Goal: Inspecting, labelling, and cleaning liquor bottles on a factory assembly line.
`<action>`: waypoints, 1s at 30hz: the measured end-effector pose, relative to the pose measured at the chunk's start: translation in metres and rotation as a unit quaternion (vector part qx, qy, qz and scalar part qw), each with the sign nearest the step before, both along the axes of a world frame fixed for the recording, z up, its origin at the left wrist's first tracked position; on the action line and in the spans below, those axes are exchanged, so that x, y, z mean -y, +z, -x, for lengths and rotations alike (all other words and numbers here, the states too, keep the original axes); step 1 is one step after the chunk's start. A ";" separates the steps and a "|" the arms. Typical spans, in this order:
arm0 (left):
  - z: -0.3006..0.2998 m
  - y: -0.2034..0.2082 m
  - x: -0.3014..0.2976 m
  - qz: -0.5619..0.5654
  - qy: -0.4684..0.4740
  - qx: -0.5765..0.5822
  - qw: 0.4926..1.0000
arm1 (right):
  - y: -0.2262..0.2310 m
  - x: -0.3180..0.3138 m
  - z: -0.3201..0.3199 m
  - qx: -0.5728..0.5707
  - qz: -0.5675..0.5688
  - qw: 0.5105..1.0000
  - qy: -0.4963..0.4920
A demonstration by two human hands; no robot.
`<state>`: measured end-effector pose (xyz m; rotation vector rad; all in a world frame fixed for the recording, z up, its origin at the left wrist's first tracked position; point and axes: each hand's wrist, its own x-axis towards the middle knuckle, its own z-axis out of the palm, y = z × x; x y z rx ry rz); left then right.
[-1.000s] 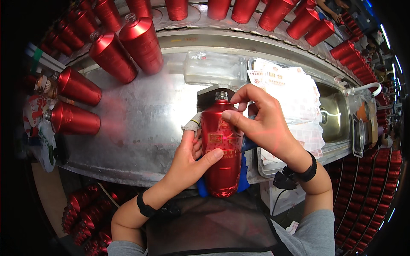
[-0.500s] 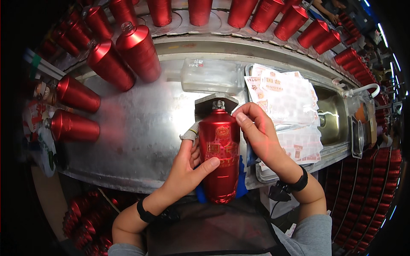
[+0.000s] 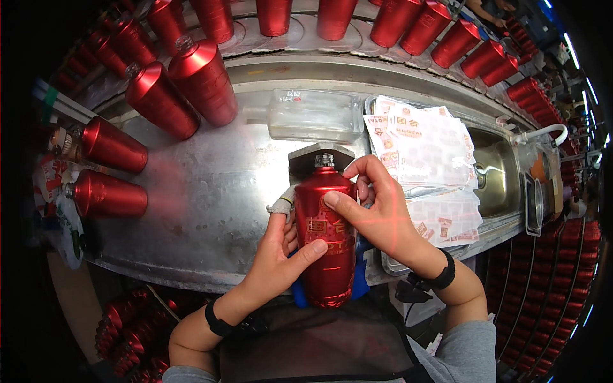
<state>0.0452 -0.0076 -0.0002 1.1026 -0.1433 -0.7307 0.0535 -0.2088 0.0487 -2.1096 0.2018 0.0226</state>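
Observation:
A shiny red bottle [image 3: 325,274] with gold markings and a clear uncapped neck lies in front of me, neck pointing away, its far end against a dark angled rest [image 3: 303,163]. Around its left side is my left hand [image 3: 271,252], closed, with the thumb on the bottle's front. A grey-white cover wraps one of its fingertips. My right hand [image 3: 386,217] is closed at the upper right of the bottle. Its thumb presses on the gold emblem below the shoulder, covering part of it, while the index finger bends at the shoulder. Blue material [image 3: 362,268] shows under the bottle.
A clear rectangular bottle [image 3: 316,116] lies beyond the rest. Printed sheets [image 3: 434,153] are stacked at right, beside a metal sink [image 3: 498,172] with a white tap [image 3: 543,135]. Several red bottles [image 3: 203,83] stand or lean at left. More red bottles [image 3: 337,18] line a curved conveyor [image 3: 300,45].
My right thumb has moved left and down from the bottle's shoulder edge onto its front emblem. The left hand keeps its grip. Bottles on the conveyor have shifted right.

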 end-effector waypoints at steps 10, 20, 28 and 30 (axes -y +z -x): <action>0.000 0.000 -0.007 0.030 0.002 -0.029 0.999 | -0.012 0.009 0.024 -0.072 -0.273 0.958 -0.043; 0.004 -0.002 -0.006 0.014 0.007 -0.021 1.000 | -0.035 0.005 0.071 -0.061 -0.318 0.946 -0.014; 0.004 -0.002 -0.009 0.013 0.000 -0.059 0.998 | -0.038 0.019 0.075 -0.099 -0.389 0.916 0.006; 0.004 -0.002 -0.008 0.019 0.006 -0.041 0.999 | -0.038 0.016 0.076 -0.097 -0.387 0.917 0.010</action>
